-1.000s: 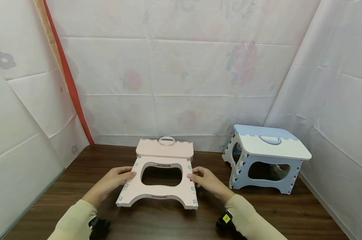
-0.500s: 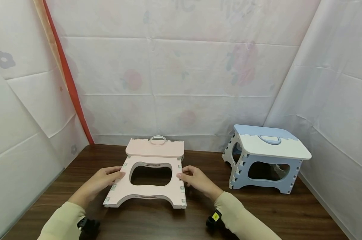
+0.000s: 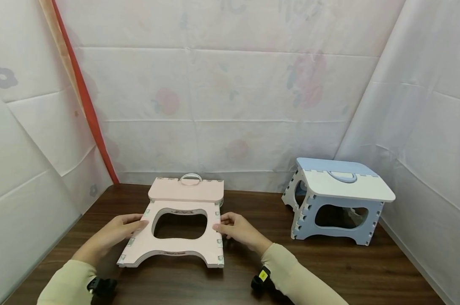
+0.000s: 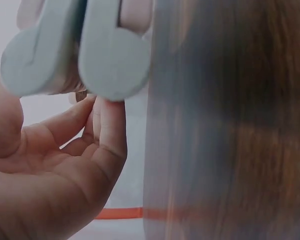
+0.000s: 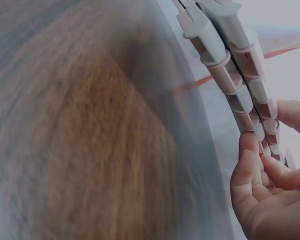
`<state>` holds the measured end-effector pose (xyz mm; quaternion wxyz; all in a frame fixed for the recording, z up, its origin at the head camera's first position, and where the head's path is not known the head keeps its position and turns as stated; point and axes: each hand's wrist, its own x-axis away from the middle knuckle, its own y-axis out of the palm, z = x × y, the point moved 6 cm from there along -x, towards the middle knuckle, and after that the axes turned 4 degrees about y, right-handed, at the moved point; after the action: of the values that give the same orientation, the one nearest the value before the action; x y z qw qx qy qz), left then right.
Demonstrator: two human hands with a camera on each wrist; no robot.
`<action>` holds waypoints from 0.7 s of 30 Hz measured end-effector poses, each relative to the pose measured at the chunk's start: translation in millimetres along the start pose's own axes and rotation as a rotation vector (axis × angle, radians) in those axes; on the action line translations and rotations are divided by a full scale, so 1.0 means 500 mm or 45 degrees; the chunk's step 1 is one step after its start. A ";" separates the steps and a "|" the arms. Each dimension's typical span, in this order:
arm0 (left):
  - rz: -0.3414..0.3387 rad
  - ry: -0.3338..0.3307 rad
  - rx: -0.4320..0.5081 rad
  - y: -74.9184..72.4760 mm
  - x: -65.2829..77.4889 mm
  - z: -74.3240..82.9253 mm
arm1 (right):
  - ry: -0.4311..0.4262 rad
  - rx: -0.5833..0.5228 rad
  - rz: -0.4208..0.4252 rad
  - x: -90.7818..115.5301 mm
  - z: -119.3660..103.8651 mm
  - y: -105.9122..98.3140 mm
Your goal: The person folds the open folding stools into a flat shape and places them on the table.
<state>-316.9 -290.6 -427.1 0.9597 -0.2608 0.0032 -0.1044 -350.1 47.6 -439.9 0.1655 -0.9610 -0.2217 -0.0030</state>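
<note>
Table (image 3: 157,290): pink stool (image 3: 176,244) lengthwise, handle (image 3: 191,175) toward backdrop (image 3: 214,93); left hand (image 3: 115,231), right hand (image 3: 240,231) pinch sides.

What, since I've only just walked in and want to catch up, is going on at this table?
A person's left hand and right hand hold a pink folding step stool by its opposite side edges. It is folded, its two leg panels close together, with its handle at the far end. Whether it touches the wooden table is hard to tell. A blue-and-white folding step stool stands unfolded on the table to the right, with neither hand on it.
</note>
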 end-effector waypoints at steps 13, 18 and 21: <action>-0.015 -0.020 -0.008 -0.018 0.010 -0.010 | 0.023 0.004 -0.044 -0.002 0.000 0.025; -0.002 -0.041 -0.026 -0.032 0.015 -0.021 | 0.022 0.005 -0.041 -0.012 -0.006 0.040; 0.000 -0.042 -0.039 -0.041 0.019 -0.030 | 0.017 0.002 -0.048 -0.020 -0.009 0.052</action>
<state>-312.6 -317.1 -429.3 0.9556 -0.2770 -0.0112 -0.1001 -347.7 20.1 -444.8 0.1677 -0.9564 -0.2387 -0.0126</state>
